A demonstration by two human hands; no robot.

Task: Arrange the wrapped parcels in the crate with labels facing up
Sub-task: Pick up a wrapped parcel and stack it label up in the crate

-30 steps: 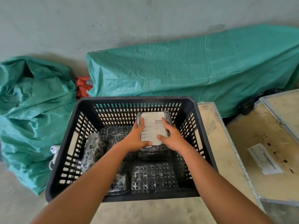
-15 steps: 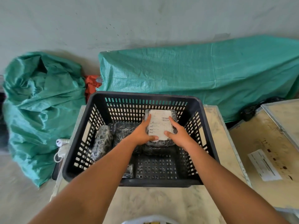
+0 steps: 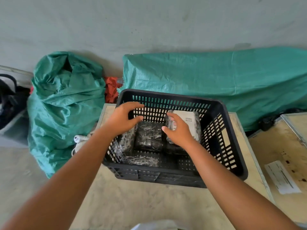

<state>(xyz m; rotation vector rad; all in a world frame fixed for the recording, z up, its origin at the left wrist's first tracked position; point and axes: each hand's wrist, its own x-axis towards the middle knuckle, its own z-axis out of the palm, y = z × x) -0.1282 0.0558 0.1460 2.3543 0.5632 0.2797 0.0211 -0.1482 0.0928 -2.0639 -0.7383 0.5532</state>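
Note:
A black slatted crate (image 3: 230, 146) stands on a wooden box. In its back right corner lies a wrapped parcel (image 3: 191, 123) with its white label facing up. My right hand (image 3: 178, 130) hovers just over that parcel's left part, fingers spread, holding nothing. My left hand (image 3: 123, 117) is raised over the crate's left wall, open and empty. A black wrapped parcel (image 3: 149, 136) lies in the middle with no label showing. Another (image 3: 127, 141) leans on edge against the left wall, and a third (image 3: 139, 161) lies near the front.
The wooden box top (image 3: 132, 196) extends toward me. A second wooden case (image 3: 282, 156) with a paper sheet (image 3: 282, 176) sits to the right. Green tarps (image 3: 216, 77) lie behind and to the left (image 3: 66, 100). A white power strip (image 3: 79, 140) is left of the crate.
Both hands have let go of the labelled parcel, which now rests in the back right corner. My left hand lifted and moved left. The view shifted, so the crate appears further right.

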